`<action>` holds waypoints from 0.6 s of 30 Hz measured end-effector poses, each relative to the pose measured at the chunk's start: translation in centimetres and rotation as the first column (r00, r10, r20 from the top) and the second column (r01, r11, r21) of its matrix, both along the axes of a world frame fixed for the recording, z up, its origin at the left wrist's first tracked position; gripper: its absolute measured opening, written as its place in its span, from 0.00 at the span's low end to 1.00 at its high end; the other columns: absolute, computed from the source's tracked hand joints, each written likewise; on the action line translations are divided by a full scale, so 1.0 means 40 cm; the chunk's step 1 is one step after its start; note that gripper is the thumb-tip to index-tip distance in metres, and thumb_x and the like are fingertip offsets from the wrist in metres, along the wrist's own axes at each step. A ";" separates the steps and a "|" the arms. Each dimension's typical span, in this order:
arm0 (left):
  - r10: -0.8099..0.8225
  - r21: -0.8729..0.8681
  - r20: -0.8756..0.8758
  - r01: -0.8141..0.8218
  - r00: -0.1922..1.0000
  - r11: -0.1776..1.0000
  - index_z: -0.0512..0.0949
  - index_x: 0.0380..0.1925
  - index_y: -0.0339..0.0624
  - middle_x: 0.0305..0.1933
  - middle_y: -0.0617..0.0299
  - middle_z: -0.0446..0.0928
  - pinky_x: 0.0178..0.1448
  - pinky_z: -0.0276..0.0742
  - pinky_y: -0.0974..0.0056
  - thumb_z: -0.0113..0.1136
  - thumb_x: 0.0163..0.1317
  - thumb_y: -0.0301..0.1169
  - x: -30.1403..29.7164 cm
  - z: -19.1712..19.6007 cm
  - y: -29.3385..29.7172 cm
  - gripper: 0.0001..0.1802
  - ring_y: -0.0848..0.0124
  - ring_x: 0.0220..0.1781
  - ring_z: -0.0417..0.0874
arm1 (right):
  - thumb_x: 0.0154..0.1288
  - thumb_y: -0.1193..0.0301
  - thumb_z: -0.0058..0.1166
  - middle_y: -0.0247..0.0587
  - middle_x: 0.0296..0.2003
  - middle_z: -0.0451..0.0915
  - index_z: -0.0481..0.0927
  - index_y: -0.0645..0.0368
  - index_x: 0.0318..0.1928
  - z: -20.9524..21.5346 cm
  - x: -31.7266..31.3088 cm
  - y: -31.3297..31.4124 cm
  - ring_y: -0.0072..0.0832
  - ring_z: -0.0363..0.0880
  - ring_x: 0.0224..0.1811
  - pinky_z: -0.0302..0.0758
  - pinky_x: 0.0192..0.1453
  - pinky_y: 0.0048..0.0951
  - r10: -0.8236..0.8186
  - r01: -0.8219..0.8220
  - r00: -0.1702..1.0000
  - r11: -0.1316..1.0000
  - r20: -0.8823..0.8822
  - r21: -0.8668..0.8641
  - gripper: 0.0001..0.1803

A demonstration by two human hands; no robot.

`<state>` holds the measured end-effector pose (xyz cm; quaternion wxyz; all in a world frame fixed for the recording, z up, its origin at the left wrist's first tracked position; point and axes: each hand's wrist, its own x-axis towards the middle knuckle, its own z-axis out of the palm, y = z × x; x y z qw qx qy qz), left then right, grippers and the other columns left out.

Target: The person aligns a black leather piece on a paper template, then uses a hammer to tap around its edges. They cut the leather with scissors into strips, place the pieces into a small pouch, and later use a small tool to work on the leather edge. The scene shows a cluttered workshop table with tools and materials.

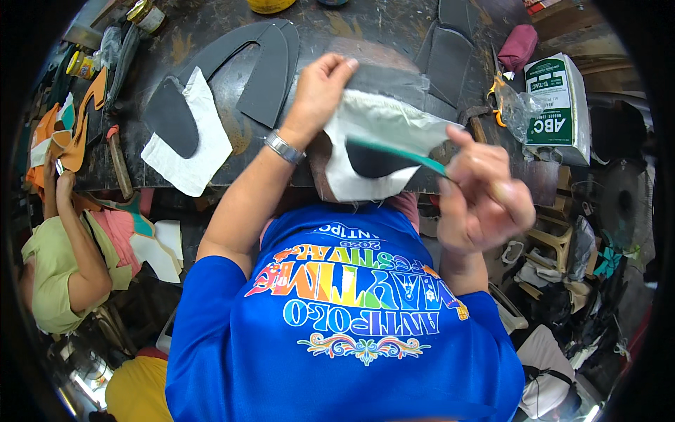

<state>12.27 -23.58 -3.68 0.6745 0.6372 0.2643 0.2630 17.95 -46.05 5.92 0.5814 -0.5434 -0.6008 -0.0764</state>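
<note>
A piece of white cloth (344,184) lies at the table's near edge, with a dark rounded shape (373,162) showing on it. My left hand (322,95), with a metal watch at the wrist, is at the cloth's far left corner; its fingers are curled, and what they hold is hidden. Between thumb and forefinger my right hand (485,190) pinches the end of a thin green strip (401,150), which slants across the cloth over the dark shape. Past the cloth lies a translucent grey sheet (390,79).
On the table to the left are a dark oval piece on white cloth (205,158), curved black cut pieces (267,88) and a hammer (119,162). To the right are orange-handled scissors (498,105), clear plastic and a green-and-white can (559,105). A co-worker (77,260) sits at the left.
</note>
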 end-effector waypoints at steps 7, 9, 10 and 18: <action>0.146 0.535 0.010 -0.128 0.989 0.835 0.82 0.52 0.42 0.39 0.58 0.83 0.44 0.78 0.67 0.60 0.72 0.35 -0.018 0.006 0.010 0.13 0.72 0.35 0.82 | 0.62 0.86 0.55 0.43 0.39 0.76 0.52 0.50 0.74 0.036 0.030 -0.038 0.32 0.74 0.42 0.79 0.56 0.40 0.056 0.067 0.896 0.963 -0.441 0.259 0.43; 0.164 0.572 0.047 -0.161 0.985 0.804 0.81 0.55 0.46 0.42 0.58 0.82 0.46 0.79 0.64 0.60 0.71 0.34 -0.027 0.009 -0.001 0.14 0.69 0.37 0.81 | 0.62 0.88 0.54 0.45 0.41 0.77 0.57 0.58 0.71 0.027 0.054 -0.033 0.31 0.76 0.45 0.73 0.61 0.39 0.085 0.053 0.824 0.973 -0.560 0.225 0.38; 0.169 0.589 0.027 -0.152 0.985 0.794 0.80 0.56 0.47 0.43 0.57 0.81 0.48 0.80 0.60 0.61 0.70 0.33 -0.032 0.011 -0.003 0.15 0.65 0.39 0.82 | 0.63 0.88 0.53 0.45 0.42 0.78 0.59 0.60 0.71 0.020 0.061 -0.029 0.31 0.76 0.47 0.73 0.61 0.39 0.087 0.059 0.780 0.976 -0.620 0.211 0.37; 0.141 0.955 -0.006 -0.036 0.990 0.295 0.85 0.45 0.51 0.43 0.65 0.80 0.54 0.73 0.59 0.63 0.66 0.30 -0.049 0.007 0.021 0.10 0.64 0.46 0.78 | 0.67 0.86 0.56 0.46 0.46 0.81 0.64 0.61 0.67 -0.001 0.238 0.072 0.28 0.81 0.50 0.79 0.60 0.28 0.283 -0.104 0.483 0.958 -0.828 0.267 0.29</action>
